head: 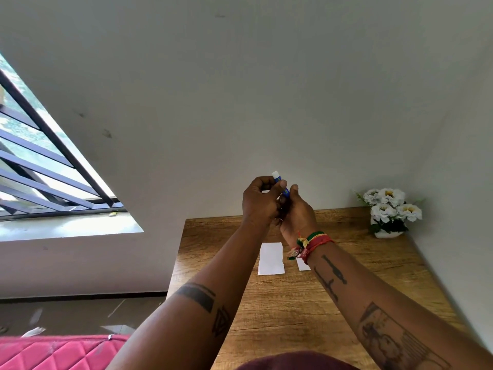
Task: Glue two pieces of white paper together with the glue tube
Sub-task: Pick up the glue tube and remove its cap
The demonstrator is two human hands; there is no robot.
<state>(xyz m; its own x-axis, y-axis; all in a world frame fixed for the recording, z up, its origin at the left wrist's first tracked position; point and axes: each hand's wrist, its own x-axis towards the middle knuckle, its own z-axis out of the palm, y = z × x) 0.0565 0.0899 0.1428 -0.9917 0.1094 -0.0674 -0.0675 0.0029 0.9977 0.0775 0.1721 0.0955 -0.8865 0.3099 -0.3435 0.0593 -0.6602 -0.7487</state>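
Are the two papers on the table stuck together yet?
No. The left paper and right paper lie apart on the table.

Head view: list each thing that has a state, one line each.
glue tube: lifted off the table, gripped by both hands, white end up
left hand: closed on the tube's upper part
right hand: closed on the tube's lower part
left paper: flat on the wooden table, untouched
right paper: flat on the table, mostly hidden by the right wrist
flowers: upright in the table's far right corner
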